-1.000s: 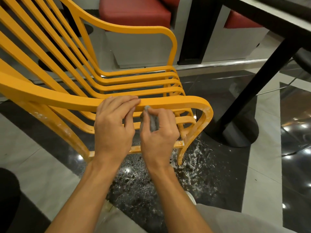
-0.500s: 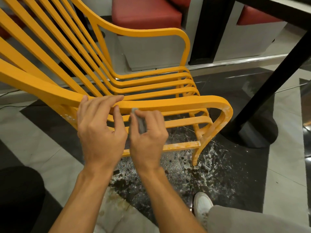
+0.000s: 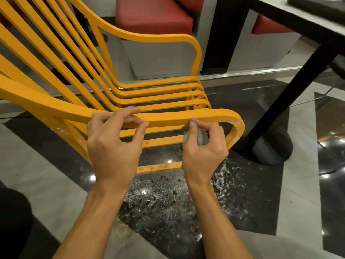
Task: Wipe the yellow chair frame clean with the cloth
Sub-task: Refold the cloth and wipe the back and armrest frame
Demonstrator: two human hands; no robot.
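- While the right hand (image 3: 203, 153) pinches the wadded grey cloth (image 3: 201, 137) against the outer edge of the near armrest (image 3: 168, 116), the left hand (image 3: 112, 146) curls its fingers (image 3: 128, 111) round that same rail, steadying it.
- The yellow chair frame (image 3: 158, 94) stands on the floor (image 3: 168, 212), just ahead of the person.
- Judged best: press firmly and use short strokes toward the front curve (image 3: 238, 128), where whitish residue shows. Refold the cloth to a clean face.

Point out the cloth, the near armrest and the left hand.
cloth (image 3: 202, 137): head view, grey bunch beside the thumb.
armrest (image 3: 164, 119): head view, side face between the hands.
left hand (image 3: 113, 152): head view, back of the hand.
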